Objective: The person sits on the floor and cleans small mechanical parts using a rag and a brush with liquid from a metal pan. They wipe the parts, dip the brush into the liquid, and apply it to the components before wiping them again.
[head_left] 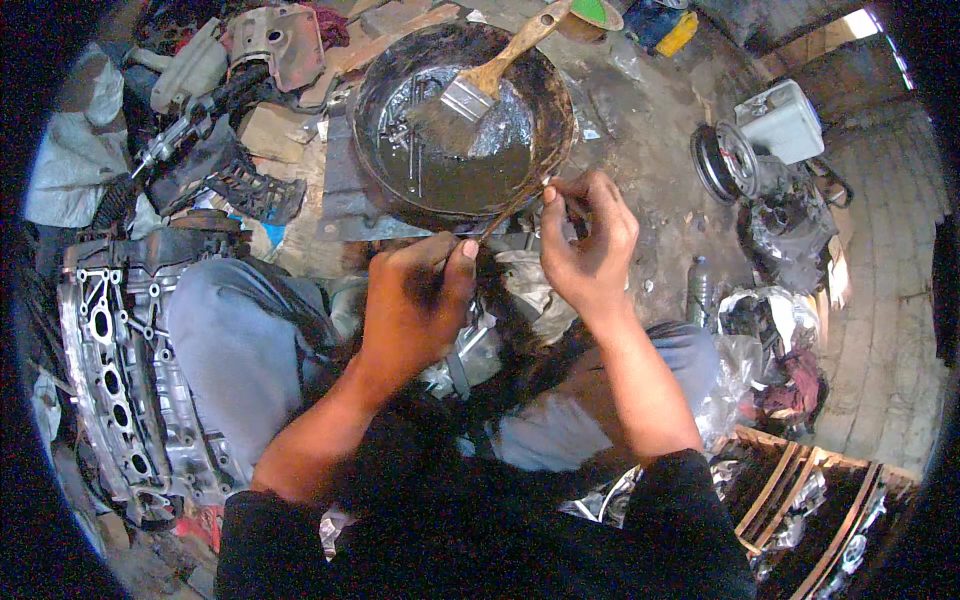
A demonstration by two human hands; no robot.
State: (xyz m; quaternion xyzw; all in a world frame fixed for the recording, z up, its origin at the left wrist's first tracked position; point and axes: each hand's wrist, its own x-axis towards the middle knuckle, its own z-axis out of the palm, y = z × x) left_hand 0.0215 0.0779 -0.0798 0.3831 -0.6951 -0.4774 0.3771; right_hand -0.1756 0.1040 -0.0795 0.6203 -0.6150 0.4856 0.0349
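A thin, dark brown strip or rod point(511, 211) stretches between my two hands at the near rim of a round, grimy metal pan point(369, 161). My left hand point(420, 300) pinches its lower end between thumb and forefinger. The other end is in the fingertips of my right hand point(592, 240), close to the pan's right edge. Dark liquid fills the bottom of the pan, and several slim metal rods point(415, 142) lie in it. A wooden-handled paintbrush point(487, 79) rests over the pan, bristles inside and handle across the far rim.
An aluminium engine part point(150, 360) with oval ports stands by my left knee. Beyond it lie a ribbed plastic piece point(259, 191) and metal covers point(274, 45). Rightward are a plastic bottle point(698, 289), a pulley-like wheel point(726, 161), a white container point(780, 120) and a wooden crate point(810, 495).
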